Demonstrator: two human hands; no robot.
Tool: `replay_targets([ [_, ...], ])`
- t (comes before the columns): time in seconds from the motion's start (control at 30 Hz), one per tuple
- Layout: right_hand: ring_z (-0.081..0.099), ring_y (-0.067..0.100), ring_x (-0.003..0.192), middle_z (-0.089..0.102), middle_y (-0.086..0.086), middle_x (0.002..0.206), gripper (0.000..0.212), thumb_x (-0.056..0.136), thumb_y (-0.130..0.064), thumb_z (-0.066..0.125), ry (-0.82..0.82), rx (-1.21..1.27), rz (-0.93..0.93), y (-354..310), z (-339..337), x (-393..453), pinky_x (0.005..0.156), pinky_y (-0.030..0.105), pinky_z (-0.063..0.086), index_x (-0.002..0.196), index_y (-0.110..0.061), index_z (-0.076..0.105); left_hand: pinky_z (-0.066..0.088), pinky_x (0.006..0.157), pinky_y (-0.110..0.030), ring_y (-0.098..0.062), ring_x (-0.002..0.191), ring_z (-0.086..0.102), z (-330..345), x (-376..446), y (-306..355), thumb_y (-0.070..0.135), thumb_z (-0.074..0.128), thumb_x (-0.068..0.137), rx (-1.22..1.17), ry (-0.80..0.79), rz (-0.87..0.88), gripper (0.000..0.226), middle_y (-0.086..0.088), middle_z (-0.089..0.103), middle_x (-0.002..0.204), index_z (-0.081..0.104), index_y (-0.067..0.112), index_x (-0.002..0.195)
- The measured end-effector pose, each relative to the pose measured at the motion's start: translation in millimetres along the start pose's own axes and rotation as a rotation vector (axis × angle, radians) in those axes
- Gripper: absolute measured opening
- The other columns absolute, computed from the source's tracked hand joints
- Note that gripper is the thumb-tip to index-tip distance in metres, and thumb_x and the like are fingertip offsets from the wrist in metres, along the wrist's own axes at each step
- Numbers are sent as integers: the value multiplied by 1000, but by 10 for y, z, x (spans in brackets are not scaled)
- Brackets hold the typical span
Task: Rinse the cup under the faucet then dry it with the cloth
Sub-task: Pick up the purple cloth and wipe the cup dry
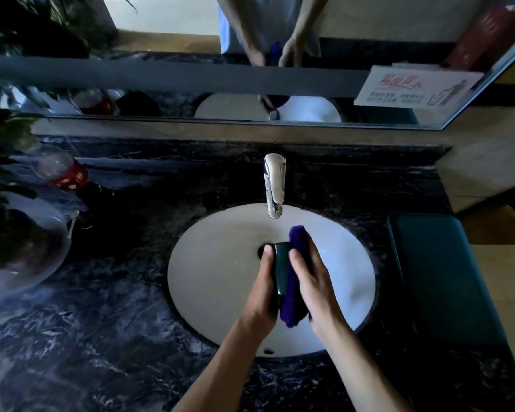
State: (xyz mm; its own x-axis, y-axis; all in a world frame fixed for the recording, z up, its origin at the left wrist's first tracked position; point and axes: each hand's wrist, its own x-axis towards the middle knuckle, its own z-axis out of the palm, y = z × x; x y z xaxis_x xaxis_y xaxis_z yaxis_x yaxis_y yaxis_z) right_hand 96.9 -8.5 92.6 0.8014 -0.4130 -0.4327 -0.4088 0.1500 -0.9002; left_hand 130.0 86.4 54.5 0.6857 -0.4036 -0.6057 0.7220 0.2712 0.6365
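My left hand (263,288) grips the dark cup (281,267), thumb along its near side, holding it over the middle of the white sink (214,275); my right hand (308,281) wraps the purple cloth (292,298) and presses it against the cup's right side, fingers curled round the fabric; the cloth pokes out above and below my palm; the chrome faucet (274,185) stands just beyond, its spout above the basin, and I cannot tell whether water runs; the dark marble counter (101,337) surrounds the basin; a teal tray (440,278) lies to the right; a glass bowl (21,257) sits far left; the mirror (191,40) reflects both hands.
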Motion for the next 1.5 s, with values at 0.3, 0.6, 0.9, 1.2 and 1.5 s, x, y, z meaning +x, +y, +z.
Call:
replay_targets([
  [0.3,64,15,84,67,-6,88,30,103,-42,45,290,-201,-117,61,51,31,70,24,47,108,-22,67,55,62,-33,-21,75,74,85,-22,117,60,41,104,338,111,55,57,-10,78,84,75,14,95],
  [0.6,55,14,130,60,-7,140,47,97,-50,46,88,119,-100,37,60,-11,109,45,46,140,-32,54,58,66,-37,-29,83,75,106,0,176,64,45,100,240,158,79,62,-20,76,92,75,10,103],
  [0.9,69,24,91,70,-1,98,42,93,-62,45,126,102,53,-165,-39,120,75,40,55,105,-29,67,60,67,-31,-26,87,75,216,-103,232,77,39,90,282,-80,92,78,-16,78,102,71,14,121],
  [1.2,70,35,106,68,19,120,51,78,-33,79,-56,286,79,-299,-85,82,87,60,57,122,-20,57,57,96,-39,-20,112,75,170,8,331,80,20,92,294,-44,40,73,-5,81,113,78,38,110],
  [1.5,76,26,82,77,14,94,52,101,-41,40,-280,854,272,-493,-134,-25,68,37,62,95,-6,79,65,62,-35,-27,78,80,-54,67,84,21,64,93,-212,67,-205,26,-18,80,96,79,1,101],
])
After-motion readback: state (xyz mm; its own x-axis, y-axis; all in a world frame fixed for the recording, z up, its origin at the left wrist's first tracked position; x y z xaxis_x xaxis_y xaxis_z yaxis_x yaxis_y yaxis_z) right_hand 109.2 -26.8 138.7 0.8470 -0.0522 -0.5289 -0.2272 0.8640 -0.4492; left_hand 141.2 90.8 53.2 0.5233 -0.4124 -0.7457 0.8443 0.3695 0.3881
